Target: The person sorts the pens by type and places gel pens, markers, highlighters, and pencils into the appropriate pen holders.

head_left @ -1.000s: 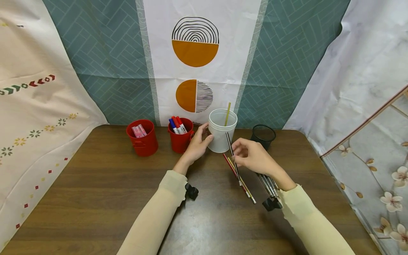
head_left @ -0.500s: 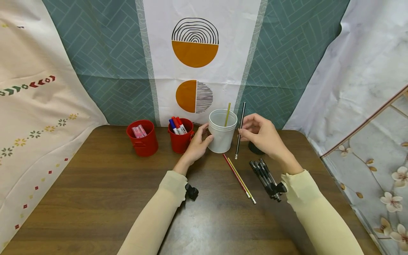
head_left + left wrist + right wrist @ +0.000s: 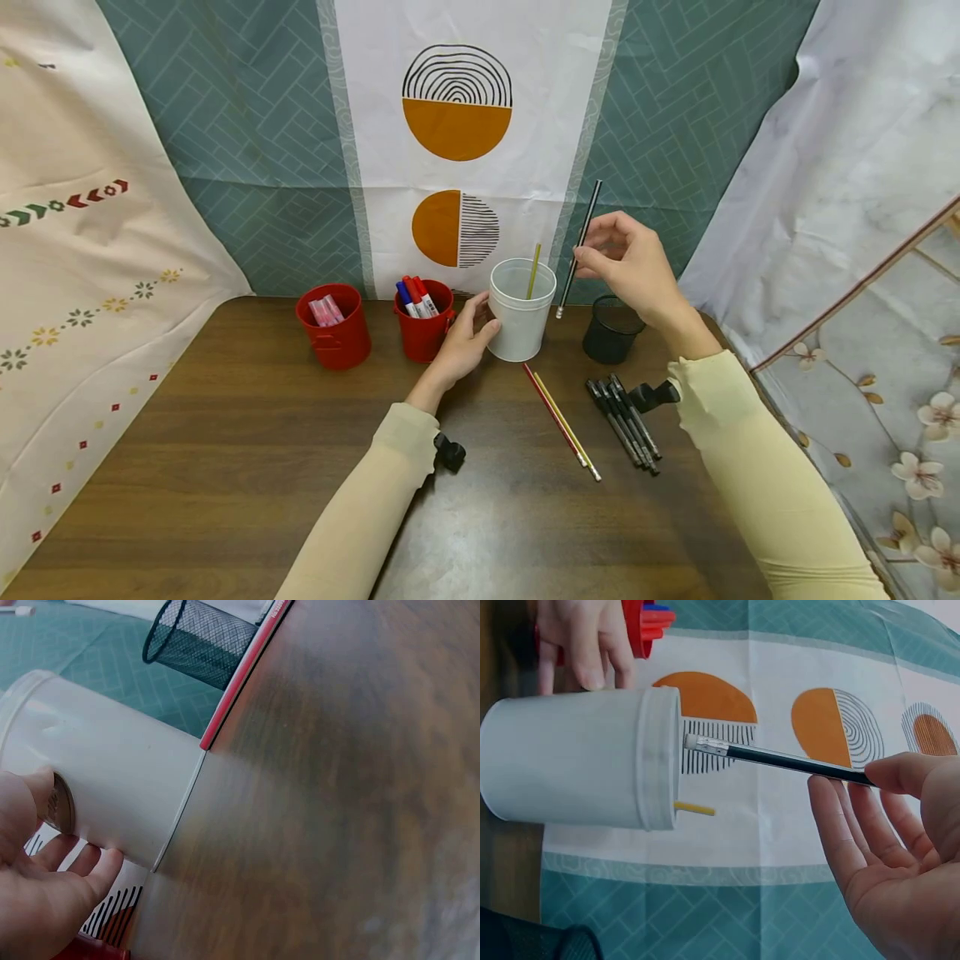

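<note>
A white bucket stands upright at the back middle of the table, one yellow pencil leaning inside it. My left hand holds its left side, thumb in front and fingers round behind. My right hand pinches a black pencil in the air, right of the bucket's rim. The white eraser on that pencil points down towards the bucket mouth in the right wrist view. On the table before the bucket lie a red pencil and a yellow pencil, side by side.
A black mesh cup stands right of the bucket. Several black pens lie in front of it. To the left are a red bucket with markers and another red bucket with pink-wrapped items. A patterned curtain hangs behind.
My right hand has lifted the black pencil from the table, up and to the right, above the mesh cup's height. My left hand stays on the white bucket.
</note>
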`<state>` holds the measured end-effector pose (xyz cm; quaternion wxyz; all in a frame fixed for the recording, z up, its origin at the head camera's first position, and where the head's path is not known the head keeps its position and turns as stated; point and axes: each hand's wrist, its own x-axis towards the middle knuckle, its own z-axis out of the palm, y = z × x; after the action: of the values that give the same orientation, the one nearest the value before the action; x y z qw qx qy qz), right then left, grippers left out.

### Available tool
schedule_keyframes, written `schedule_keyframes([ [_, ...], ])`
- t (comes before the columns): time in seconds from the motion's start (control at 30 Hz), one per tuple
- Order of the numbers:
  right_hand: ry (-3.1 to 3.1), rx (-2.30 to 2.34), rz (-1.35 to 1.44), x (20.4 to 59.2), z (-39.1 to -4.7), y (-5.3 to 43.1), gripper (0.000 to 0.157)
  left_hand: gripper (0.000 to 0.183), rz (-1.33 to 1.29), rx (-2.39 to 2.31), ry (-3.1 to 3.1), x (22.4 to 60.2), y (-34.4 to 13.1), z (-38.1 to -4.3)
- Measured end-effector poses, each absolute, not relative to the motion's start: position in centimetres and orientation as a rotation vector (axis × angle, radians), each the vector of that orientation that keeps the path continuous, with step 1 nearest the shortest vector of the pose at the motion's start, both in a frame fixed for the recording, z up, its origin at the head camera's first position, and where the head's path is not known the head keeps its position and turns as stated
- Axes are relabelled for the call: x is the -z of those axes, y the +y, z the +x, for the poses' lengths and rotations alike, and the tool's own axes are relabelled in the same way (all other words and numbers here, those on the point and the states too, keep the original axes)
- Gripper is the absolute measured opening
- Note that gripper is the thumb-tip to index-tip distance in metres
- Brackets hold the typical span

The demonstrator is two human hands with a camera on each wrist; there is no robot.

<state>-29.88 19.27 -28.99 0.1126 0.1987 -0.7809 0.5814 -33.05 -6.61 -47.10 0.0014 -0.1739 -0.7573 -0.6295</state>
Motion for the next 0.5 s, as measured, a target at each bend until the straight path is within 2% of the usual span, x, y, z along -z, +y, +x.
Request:
schedule_keyframes([
  [0.5, -2.236, -1.772, 0.527, 27.6, -33.4, 17.1, 0.023, 0.062, -0.535, 1.952, -2.392, 47.0, -6.7, -32.8],
])
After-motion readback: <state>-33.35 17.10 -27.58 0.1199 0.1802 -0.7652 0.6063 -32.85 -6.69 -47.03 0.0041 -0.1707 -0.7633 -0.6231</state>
